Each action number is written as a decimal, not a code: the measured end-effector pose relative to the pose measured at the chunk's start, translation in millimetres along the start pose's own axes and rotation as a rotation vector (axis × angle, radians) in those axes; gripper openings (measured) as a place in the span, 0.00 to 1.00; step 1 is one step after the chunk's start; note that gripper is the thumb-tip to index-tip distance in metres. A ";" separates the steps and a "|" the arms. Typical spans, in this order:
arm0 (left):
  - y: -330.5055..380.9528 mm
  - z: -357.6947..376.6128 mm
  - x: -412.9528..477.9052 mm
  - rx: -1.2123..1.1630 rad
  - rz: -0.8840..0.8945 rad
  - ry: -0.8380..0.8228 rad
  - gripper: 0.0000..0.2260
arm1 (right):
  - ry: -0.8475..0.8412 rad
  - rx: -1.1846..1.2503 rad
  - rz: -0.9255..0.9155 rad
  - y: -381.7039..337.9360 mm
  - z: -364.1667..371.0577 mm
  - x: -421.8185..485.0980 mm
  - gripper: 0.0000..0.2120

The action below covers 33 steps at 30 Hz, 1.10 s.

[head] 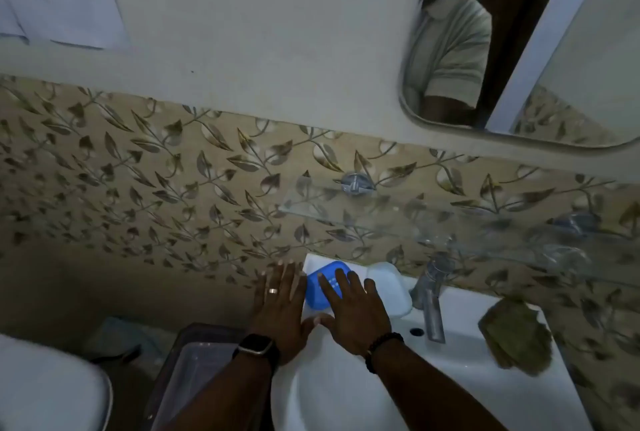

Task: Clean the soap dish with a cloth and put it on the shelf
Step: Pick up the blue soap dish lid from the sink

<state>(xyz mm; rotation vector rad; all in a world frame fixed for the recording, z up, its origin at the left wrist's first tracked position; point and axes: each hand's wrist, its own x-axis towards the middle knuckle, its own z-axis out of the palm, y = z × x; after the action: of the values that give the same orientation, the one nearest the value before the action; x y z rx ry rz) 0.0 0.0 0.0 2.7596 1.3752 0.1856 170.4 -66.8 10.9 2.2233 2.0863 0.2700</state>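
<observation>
A blue soap dish [320,290] lies on the back left corner of the white sink [467,371]. My right hand [353,313] is spread flat over its right side, fingers apart and resting on or just above it. My left hand [280,306], with a ring and a watch, is spread open just left of the dish at the sink's edge. A crumpled brownish-green cloth [516,337] sits on the sink's right rim. The glass shelf [408,219] hangs on the tiled wall above the sink.
A metal tap [431,299] stands behind the basin, with a white soap-shaped object [388,287] to its left. A mirror [519,49] hangs at the upper right. A plastic bin [194,365] and a white toilet [45,392] are at the lower left.
</observation>
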 end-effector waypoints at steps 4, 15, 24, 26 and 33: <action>9.9 9.4 10.8 0.040 0.045 -0.083 0.35 | -0.016 -0.009 -0.022 14.2 7.3 4.4 0.34; 24.0 19.1 29.1 0.094 0.002 -0.173 0.19 | 0.095 -0.029 -0.215 21.9 21.5 13.3 0.05; 27.3 8.0 12.4 -0.567 -0.090 0.190 0.15 | 0.433 0.007 -0.216 20.0 7.2 -4.7 0.07; 39.3 -0.1 12.9 -0.764 -0.117 0.276 0.15 | 0.462 0.007 -0.171 22.5 -3.4 -14.8 0.08; 82.0 -18.9 15.0 -1.499 -0.300 0.072 0.11 | 0.489 -0.075 -0.001 37.5 -38.6 -72.4 0.14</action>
<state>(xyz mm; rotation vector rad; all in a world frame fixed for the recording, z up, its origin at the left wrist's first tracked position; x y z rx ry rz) 71.4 -37.6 28.2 1.2972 0.9262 0.8528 196.1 -143.8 50.2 2.2836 2.2383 0.9615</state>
